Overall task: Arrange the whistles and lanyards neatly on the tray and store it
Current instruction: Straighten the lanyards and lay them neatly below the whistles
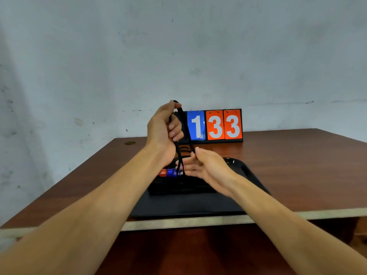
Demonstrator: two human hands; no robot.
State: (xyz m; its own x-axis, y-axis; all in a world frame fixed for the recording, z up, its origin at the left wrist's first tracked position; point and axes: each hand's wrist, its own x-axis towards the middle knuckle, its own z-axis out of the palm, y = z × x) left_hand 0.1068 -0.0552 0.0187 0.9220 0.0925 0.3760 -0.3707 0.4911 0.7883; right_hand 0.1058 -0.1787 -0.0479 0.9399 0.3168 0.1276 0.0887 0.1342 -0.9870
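Above the tray (178, 207), the right grip (208, 167) pinched the lanyard (178, 155) low, just over the whistles (168, 172) lying on the tray, while the left grip (164, 130), farther and higher, curled round its top, so the strap ran nearly upright between them.

- Soft, even light, rather dim, with a cool grey cast on the wall (258, 56)
- A small white glare sits on the far rim of the tray (232, 161); deep shade under the table (297, 155)
- Right hand (206, 167) smeared by motion at the fingers, whistles (168, 172) fuzzy; scoreboard (215, 125) digits crisp
- Wide lens bows the table's near edge and stretches the forearms (79, 225) at the lower corners
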